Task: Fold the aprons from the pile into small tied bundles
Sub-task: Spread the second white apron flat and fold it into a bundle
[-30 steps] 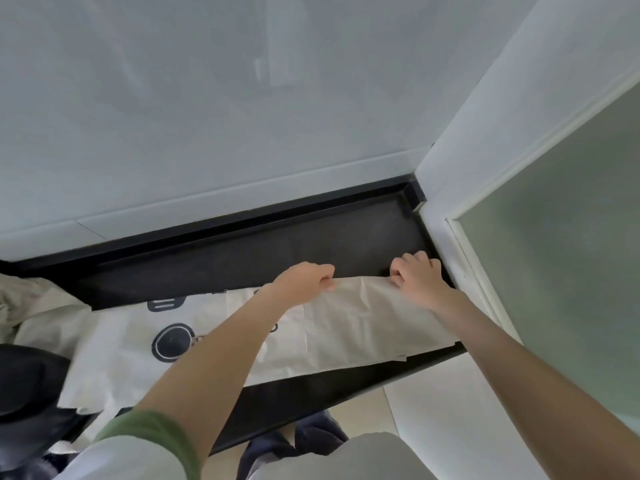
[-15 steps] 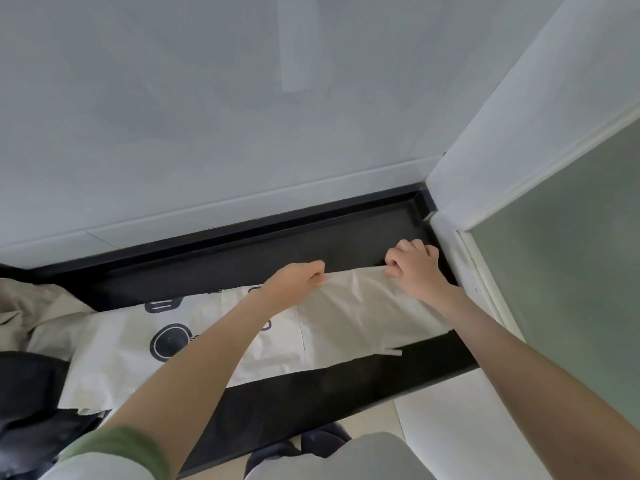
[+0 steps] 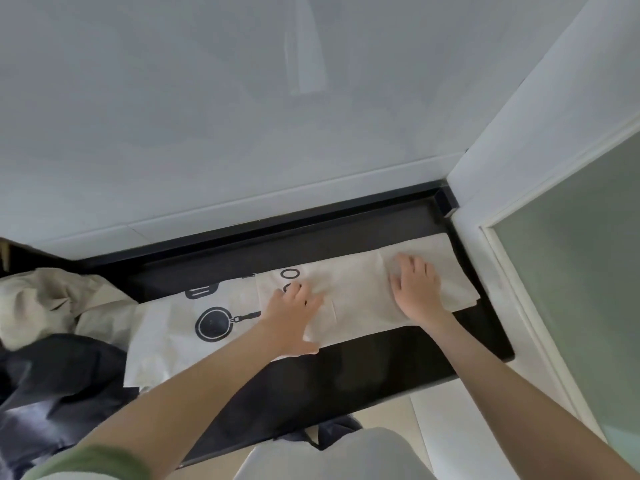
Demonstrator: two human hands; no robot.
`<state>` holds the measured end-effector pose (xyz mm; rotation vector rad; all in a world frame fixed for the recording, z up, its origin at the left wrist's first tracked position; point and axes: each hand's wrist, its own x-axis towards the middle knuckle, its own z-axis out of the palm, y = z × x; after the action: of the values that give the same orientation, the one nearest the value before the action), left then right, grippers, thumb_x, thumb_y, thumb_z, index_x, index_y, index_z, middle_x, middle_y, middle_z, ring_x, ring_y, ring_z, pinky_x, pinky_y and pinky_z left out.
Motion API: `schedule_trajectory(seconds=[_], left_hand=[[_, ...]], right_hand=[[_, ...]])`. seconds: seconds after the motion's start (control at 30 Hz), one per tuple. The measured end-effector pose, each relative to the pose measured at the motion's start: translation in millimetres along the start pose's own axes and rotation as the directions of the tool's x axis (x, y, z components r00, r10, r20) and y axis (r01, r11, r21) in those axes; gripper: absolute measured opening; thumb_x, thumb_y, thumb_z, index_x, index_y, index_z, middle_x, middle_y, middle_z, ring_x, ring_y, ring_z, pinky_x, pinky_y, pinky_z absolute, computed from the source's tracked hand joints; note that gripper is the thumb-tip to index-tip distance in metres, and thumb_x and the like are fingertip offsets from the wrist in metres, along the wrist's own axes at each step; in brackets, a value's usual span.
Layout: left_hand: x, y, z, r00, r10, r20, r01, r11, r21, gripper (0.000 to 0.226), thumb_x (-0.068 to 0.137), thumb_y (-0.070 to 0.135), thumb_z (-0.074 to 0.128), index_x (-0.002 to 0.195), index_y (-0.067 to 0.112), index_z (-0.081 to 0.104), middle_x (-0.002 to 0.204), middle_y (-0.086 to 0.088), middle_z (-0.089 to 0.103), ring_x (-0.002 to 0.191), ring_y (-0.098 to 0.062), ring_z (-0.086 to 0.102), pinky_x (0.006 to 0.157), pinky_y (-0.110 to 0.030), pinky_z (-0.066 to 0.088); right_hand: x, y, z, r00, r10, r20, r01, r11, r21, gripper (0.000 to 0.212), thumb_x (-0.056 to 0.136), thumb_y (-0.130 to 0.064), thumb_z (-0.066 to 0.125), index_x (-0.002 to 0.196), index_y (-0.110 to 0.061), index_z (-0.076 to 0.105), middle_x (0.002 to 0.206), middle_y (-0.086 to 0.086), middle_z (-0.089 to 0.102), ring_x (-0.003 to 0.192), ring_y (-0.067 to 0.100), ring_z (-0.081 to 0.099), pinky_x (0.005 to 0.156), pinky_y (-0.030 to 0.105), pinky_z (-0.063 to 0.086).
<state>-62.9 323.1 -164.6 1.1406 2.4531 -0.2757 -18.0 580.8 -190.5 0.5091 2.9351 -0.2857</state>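
Across mid-frame, the cream apron [image 3: 356, 296] lies folded lengthwise on the dark counter [image 3: 398, 368]. Half a second ago we pinched its far edge; now our left hand [image 3: 294, 315] and right hand [image 3: 417, 291] press it flat, fingers spread. Fold laid, we judge; rolling and tying remain.

Under my palms the cream apron [image 3: 363, 296] was matt, creased cloth; the black countertop [image 3: 346, 372], lower middle, looked smooth, faintly glossy.
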Motion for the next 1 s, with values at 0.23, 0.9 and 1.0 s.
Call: schedule_trajectory(seconds=[0.23, 0.9, 1.0], left_hand=[[-26, 12, 1, 0.999, 0.022, 0.047, -0.023, 1.0, 0.016, 0.051, 0.092, 0.015, 0.046, 0.139, 0.005, 0.031, 0.15, -0.022, 0.019, 0.135, -0.034, 0.028, 0.082, -0.035, 0.048], [103, 12, -46, 0.958, -0.235, -0.167, 0.176, 0.936, -0.305, 0.033, 0.1, 0.019, 0.04, 0.133, 0.015, 0.044, 0.129, -0.007, 0.047, 0.118, -0.025, 0.042, 0.094, -0.033, 0.034], [115, 12, -42, 0.956, -0.23, -0.179, 0.161, 0.929, -0.334, 0.029, 0.102, 0.026, 0.038, 0.125, 0.01, 0.046, 0.126, -0.009, 0.045, 0.116, -0.026, 0.042, 0.092, -0.033, 0.035]], right_hand=[[-22, -20, 5, 0.956, -0.175, 0.237, 0.188, 0.982, -0.031, 0.055, 0.103, -0.035, 0.032, 0.153, -0.022, 0.014, 0.158, -0.001, 0.02, 0.141, 0.022, 0.025, 0.112, 0.038, 0.026], [68, -20, -32, 0.95, -0.082, 0.301, 0.062, 0.995, 0.077, 0.021, 0.096, 0.0, 0.04, 0.109, -0.005, 0.056, 0.108, 0.01, 0.044, 0.108, 0.029, 0.047, 0.087, 0.037, 0.044], [69, -19, -27, 0.955, -0.062, 0.29, 0.055, 0.998, 0.03, 0.019, 0.096, -0.001, 0.04, 0.105, -0.001, 0.056, 0.103, 0.01, 0.042, 0.106, 0.029, 0.045, 0.086, 0.041, 0.047]])
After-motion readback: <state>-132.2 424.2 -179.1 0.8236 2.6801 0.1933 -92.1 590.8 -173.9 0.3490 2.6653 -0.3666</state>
